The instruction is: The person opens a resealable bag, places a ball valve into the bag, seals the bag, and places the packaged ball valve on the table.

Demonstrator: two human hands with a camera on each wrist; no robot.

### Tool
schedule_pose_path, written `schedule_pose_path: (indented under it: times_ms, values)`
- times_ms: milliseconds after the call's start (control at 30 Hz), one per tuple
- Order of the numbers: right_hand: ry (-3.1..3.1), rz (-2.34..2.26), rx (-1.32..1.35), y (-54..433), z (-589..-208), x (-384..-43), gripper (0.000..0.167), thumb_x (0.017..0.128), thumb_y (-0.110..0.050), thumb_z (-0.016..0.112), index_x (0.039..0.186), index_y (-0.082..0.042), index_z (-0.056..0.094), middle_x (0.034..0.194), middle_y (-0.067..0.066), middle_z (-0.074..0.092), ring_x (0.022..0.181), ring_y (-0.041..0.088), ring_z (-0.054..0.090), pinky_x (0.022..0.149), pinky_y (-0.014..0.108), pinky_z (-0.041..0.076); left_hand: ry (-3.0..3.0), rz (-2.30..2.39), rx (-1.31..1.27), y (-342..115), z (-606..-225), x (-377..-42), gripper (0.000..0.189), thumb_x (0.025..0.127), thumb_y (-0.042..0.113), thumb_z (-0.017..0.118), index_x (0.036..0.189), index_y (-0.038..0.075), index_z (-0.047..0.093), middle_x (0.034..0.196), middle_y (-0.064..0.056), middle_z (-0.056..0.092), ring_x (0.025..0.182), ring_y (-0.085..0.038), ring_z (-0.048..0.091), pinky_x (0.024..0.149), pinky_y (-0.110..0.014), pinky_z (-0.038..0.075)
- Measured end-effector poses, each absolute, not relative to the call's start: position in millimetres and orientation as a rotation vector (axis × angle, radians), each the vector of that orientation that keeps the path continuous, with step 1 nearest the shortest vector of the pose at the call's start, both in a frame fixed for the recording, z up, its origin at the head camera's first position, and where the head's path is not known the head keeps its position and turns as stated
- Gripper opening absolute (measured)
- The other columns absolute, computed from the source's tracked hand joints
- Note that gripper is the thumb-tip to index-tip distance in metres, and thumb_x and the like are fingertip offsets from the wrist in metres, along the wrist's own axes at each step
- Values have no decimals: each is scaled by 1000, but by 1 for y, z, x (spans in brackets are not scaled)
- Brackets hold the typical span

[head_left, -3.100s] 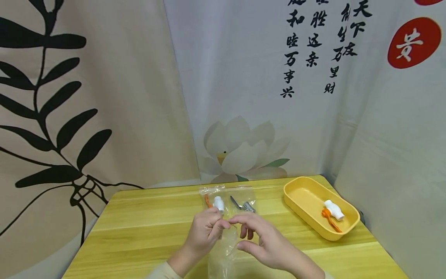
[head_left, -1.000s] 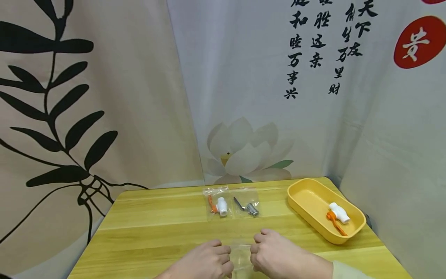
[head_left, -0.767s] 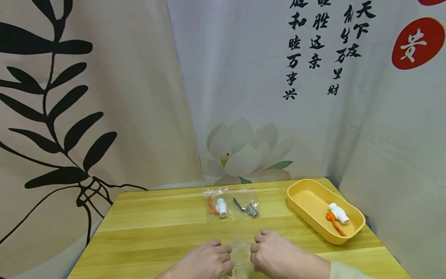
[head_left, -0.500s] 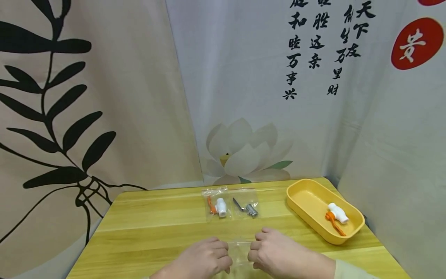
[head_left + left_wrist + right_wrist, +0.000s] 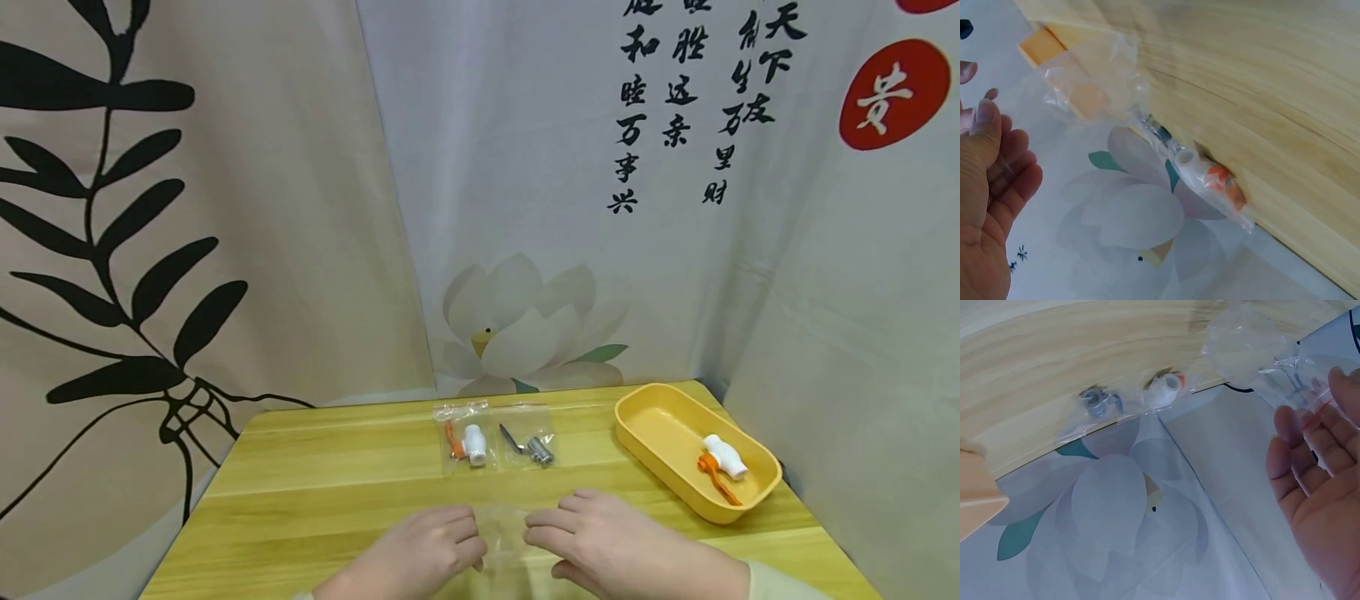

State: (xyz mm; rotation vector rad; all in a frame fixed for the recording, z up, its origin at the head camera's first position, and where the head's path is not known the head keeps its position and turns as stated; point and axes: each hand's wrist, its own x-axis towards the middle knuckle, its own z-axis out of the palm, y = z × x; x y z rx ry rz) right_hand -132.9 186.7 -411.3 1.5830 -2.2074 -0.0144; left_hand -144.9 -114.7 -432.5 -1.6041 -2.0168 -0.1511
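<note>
Between my hands, low in the head view, is a clear thin zip bag (image 5: pixel 501 529), which also shows in the left wrist view with its film spread out. My left hand (image 5: pixel 420 550) pinches its edge between thumb and index finger (image 5: pixel 986 115). My right hand (image 5: pixel 611 542) is beside the bag's other side, fingers loosely extended and thumb apart; a red seal line crosses in front of its fingers (image 5: pixel 1319 434) in the right wrist view. No solid part shows inside the bag.
Farther back lie two small clear bags: one with a white fitting (image 5: pixel 475 445) and an orange handle piece (image 5: pixel 453 442), one with a grey fitting (image 5: pixel 540 451) and lever. At right, a yellow tray (image 5: pixel 648 446) holds a white fitting (image 5: pixel 725 457) and orange handle (image 5: pixel 718 479).
Both hands came down from gathering the bag higher up and held it at both sides. Now my right hand's curled fingers have loosened and straightened, while the left keeps its pinch, shifted slightly left.
</note>
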Motion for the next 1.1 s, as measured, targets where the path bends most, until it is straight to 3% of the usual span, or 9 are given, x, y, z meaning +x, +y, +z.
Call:
schedule_pose_path:
  times_ms: [233, 367, 700, 900, 1100]
  values:
    - [-2193, -1, 1580, 194, -412, -133, 52, 89, -36, 85, 134, -20, 65, 129, -11, 71, 94, 4, 64, 82, 20, 52, -1974, -232, -1595, -115, -432, -145, 12, 85, 13, 83, 90, 19, 74, 89, 13, 70, 88, -1, 63, 87, -8, 54]
    - [-2197, 18, 1576, 196, -413, -133, 51, 90, -35, 85, 135, -21, 65, 129, -12, 72, 97, 4, 66, 83, 21, 52, -1935, -287, -1589, -116, -434, -146, 18, 81, 10, 85, 92, 17, 73, 91, 12, 70, 90, -2, 65, 90, -8, 55]
    - [-2167, 77, 1571, 198, -412, -131, 46, 93, -34, 83, 134, -19, 66, 130, -10, 72, 102, 5, 68, 85, 22, 54, -2007, -347, -1571, -114, -440, -145, 10, 89, 21, 82, 95, 16, 75, 92, 10, 71, 89, -1, 66, 91, -7, 54]
    - [-2197, 103, 1526, 205, -411, -129, 40, 100, -35, 76, 135, -18, 67, 132, -8, 72, 108, 6, 69, 88, 25, 57, -2038, -332, -1513, -115, -440, -146, 16, 83, 8, 83, 94, 16, 75, 92, 10, 70, 88, -2, 64, 89, -8, 54]
    - [-2233, 86, 1447, 213, -412, -129, 37, 99, -37, 76, 131, -19, 69, 129, -6, 73, 109, 9, 71, 88, 30, 60, -1978, -325, -1471, -115, -444, -147, 17, 80, 7, 83, 93, 16, 75, 91, 11, 69, 87, -2, 63, 87, -8, 53]
